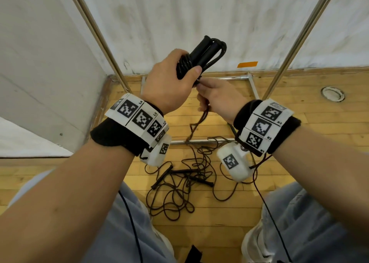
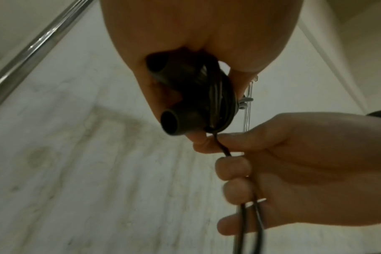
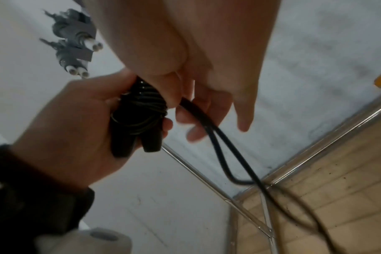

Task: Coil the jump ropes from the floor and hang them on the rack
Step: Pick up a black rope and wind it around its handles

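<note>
So the left hand [image 1: 169,82] was wrapped around a black jump rope with two smooth cylindrical plastic handles [image 1: 201,56], held up in the air in front of the shiny metal tube rack [image 1: 95,30]. The handles sat side by side, with several turns of thin glossy cord wound tight round them. From the left wrist camera you could see the open hollow ends of both handles poking out below the palm.

The right hand [image 1: 217,98] sat just under it, thumb and forefinger pinching the loose doubled cord [image 3: 215,137] right where it left the bundle, other fingers loosely curled about it. That strand drooped down toward the wooden plank floor [image 1: 299,126].

More black jump ropes [image 1: 179,182] lay in a tangle on the floor near the rack's front bar, between the person's knees. Honestly couldn't tell how many were in the pile. The rack's top was cut off in the head view, and both wrist views were blurry, so the fingers behind the bundle were mostly hidden.
</note>
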